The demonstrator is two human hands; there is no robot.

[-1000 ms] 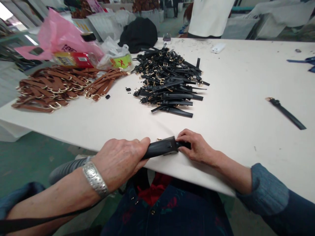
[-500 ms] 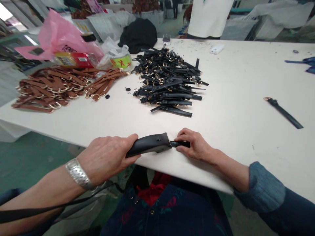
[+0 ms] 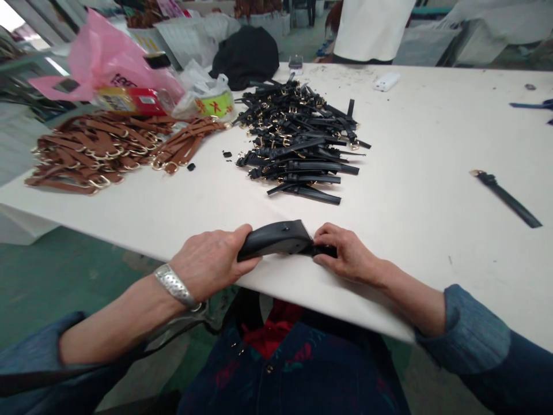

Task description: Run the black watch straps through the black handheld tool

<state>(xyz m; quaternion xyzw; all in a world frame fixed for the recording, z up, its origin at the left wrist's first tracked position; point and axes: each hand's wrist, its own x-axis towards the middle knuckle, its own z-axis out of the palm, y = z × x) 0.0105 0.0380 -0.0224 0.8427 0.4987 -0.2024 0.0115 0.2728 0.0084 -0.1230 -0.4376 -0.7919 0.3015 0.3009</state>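
Black strap (image 3: 326, 251) under a black handheld tool (image 3: 274, 239), just inside the near edge of the counter (image 3: 410, 190). The tool's blunt head meets, or nearly meets, the strap beside the right fingertips; exact contact cannot be told. Half a second earlier the head stood slightly farther left, with a short length of strap bare between it and the fingers; it has since come back to the right, its front face now slanting down. The right hand has hardly shifted. This suggests that work on this piece is continuing, with the strap kept steady and the tool repositioned.

The left hand (image 3: 213, 253) is closed around the tool's handle, thumb along the upper side. The right hand (image 3: 345, 251) is pinched shut on the strap, which its fingers partly cover.

Beyond, between the hands and the far edge, lies a heap of black buckled straps (image 3: 298, 141), unchanged. Toward the left edge lie brown straps (image 3: 95, 144), with a pink bag (image 3: 108, 57) behind them. A single black buckled strap (image 3: 510, 199) lies apart, toward the right. A dark cap (image 3: 246, 57) rests near the far edge, behind the heap.
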